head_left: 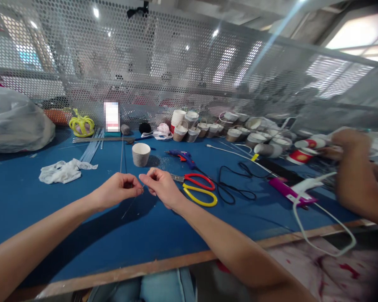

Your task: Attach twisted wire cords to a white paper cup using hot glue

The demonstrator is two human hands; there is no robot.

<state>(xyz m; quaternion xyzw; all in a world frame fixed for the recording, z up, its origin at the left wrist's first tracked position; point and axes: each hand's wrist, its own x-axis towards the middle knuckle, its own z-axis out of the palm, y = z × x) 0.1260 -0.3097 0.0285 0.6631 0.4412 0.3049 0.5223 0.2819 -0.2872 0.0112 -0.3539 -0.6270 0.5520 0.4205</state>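
In front of me, my left hand (126, 188) and my right hand (159, 184) meet almost fingertip to fingertip above the table. Both pinch a thin strand (132, 204), whose loose end hangs down to the left; whether it is yarn or wire I cannot tell. A grey line runs from behind my left hand toward a small grey ball (125, 129). Just beyond my hands stands a whitish cup (141, 155). Scissors (200, 188) with one red and one yellow handle lie beside my right hand, their blades partly hidden behind it.
A blue glue gun (184, 158) with a black cord lies farther back. Many small cup baskets (233, 134) line the back right. White cloth (64, 171) and a yellow woven piece (81, 126) are left. At right, another person's arm (353, 167) is near a purple glue gun (290, 193).
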